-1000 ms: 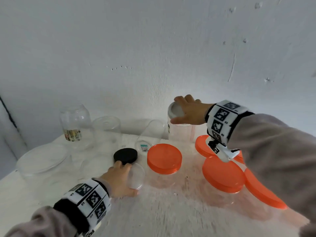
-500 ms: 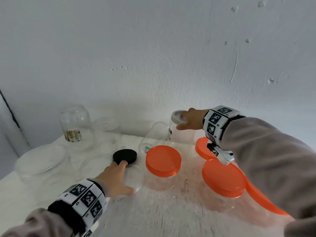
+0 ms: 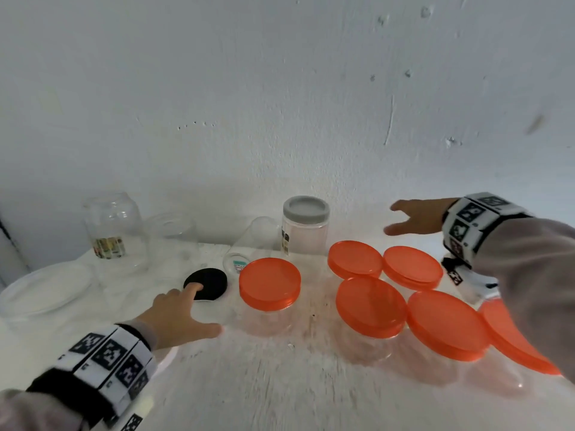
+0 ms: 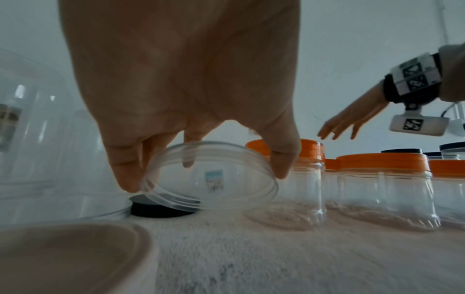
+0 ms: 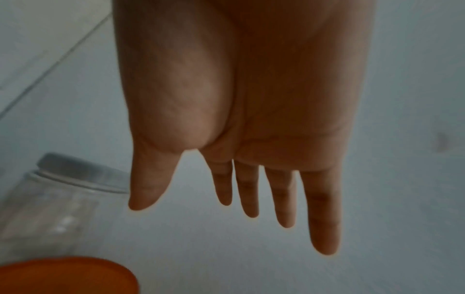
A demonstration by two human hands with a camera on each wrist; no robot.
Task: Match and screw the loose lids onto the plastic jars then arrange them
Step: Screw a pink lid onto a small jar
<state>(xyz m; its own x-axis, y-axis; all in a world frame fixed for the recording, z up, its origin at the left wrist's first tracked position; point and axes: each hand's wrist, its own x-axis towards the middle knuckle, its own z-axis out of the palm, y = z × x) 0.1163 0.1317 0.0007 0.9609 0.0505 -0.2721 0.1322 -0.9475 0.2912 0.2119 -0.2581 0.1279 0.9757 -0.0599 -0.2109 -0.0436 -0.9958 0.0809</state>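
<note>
Over on the left several clear jars [image 3: 113, 225] stand uncapped, and the left hand [image 3: 174, 312] pinches a tilted clear lid [image 4: 208, 177] just above the black lid [image 3: 206, 284] (no jar matched yet). Mid-table, the grey-lidded jar [image 3: 305, 227] and the orange-lidded jars [image 3: 370, 309] look capped, while the right hand [image 3: 417, 217] hovers beyond them, fingers spread, holding nothing.

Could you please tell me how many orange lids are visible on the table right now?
6. One lid stands alone centre-left; two at the back; two in front; one is partly hidden under the right sleeve, which may hide more.
</note>
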